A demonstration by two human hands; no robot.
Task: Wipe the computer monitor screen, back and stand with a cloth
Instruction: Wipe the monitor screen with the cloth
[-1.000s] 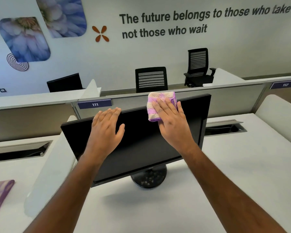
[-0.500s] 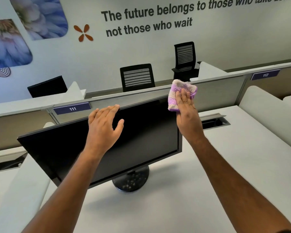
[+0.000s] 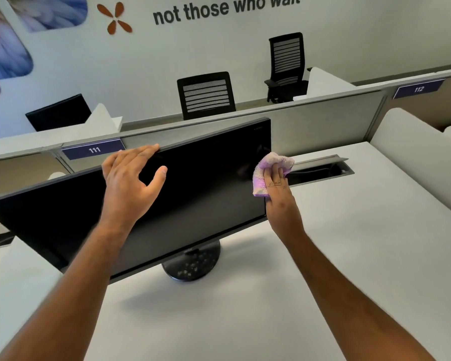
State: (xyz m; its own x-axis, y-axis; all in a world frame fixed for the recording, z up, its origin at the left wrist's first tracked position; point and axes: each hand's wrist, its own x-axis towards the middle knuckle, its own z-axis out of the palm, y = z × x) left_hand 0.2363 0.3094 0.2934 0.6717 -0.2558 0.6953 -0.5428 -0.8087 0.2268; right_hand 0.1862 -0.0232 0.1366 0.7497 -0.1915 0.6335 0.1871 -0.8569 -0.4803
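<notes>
A black monitor (image 3: 206, 183) stands tilted on a round black stand base (image 3: 193, 264) speckled with dust, on the white desk (image 3: 349, 256). My left hand (image 3: 130, 178) rests on the monitor's top edge with straight fingers, and its thumb is spread in front of the screen. My right hand (image 3: 277, 194) holds a purple and white cloth (image 3: 271, 162) against the monitor's right side edge, about halfway up. The cloth bunches around that edge. The monitor's back is hidden.
A grey partition (image 3: 323, 121) with labels 111 and 112 runs behind the monitor. An open cable slot (image 3: 320, 169) lies in the desk just right of the cloth. A white side divider (image 3: 414, 152) bounds the desk at right. Black chairs (image 3: 206, 95) stand beyond.
My right hand carried the cloth from the upper screen to the top right corner, then down the right side edge. My left hand stayed on the top edge.
</notes>
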